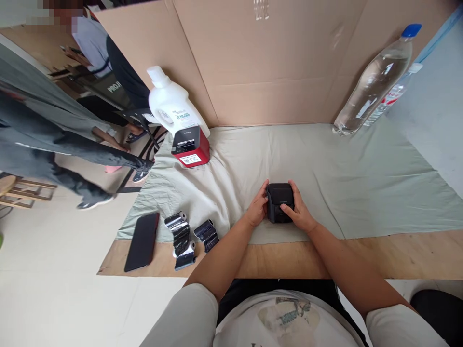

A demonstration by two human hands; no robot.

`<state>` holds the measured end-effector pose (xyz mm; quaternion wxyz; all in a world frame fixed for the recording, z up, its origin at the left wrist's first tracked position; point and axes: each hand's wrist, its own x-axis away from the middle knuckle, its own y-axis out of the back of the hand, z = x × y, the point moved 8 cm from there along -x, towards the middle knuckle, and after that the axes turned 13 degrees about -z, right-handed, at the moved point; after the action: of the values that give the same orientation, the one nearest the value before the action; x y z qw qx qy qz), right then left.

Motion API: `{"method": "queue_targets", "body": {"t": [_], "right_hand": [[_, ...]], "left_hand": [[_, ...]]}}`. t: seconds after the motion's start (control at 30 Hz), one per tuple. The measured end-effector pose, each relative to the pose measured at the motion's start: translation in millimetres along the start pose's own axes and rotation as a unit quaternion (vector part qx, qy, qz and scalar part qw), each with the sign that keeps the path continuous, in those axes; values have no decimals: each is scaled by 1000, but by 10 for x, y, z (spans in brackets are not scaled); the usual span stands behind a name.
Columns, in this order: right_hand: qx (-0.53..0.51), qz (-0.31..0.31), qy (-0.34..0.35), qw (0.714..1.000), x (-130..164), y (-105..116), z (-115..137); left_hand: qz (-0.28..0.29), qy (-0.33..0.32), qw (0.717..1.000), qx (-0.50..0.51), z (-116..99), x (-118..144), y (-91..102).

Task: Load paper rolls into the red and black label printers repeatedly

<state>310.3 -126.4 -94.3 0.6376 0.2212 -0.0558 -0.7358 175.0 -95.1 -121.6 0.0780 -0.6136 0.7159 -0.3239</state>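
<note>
A small black portable receipt printer (pixel 280 195) rests on the cloth near the table's front edge, between my two hands. My left hand (pixel 257 208) is closed against its left side, the fingers along the edge. From the right, my right hand (pixel 301 212) grips it, with the fingers along that side and the thumb lying on the lower part of its top. The printer's cover looks shut. To the left lie paper rolls in dark shiny wrap: one roll (pixel 207 235) nearer my forearm, and a strip of wrapped rolls (pixel 181 236) beside it.
A phone (pixel 142 241) lies at the front left. Behind stand a red and black boxy device (pixel 191 147) and a white jug (pixel 173 103). Large and small water bottles (pixel 376 82) (pixel 392 99) lean at the back right, by a cardboard wall (pixel 271 72). People are at the left.
</note>
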Motion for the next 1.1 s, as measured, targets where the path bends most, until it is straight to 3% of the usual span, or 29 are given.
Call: {"method": "queue_targets", "body": {"t": [0.3, 0.63, 0.8, 0.97, 1.1], "right_hand": [[-89, 29, -76, 993, -48, 3, -85], [-172, 38, -90, 980, -63, 51, -111], [-75, -45, -30, 996, -94, 227, -73], [-50, -160, -55, 984, -155, 405, -176], [-3, -181, -81, 980, -188, 423, -264]], "left_hand": [[17, 8, 997, -76, 89, 5, 43], [2, 9, 991, -132, 57, 14, 23], [-8, -2, 984, -178, 49, -7, 55], [23, -16, 975, -222, 92, 16, 14], [20, -118, 958, -259, -42, 73, -65]]}}
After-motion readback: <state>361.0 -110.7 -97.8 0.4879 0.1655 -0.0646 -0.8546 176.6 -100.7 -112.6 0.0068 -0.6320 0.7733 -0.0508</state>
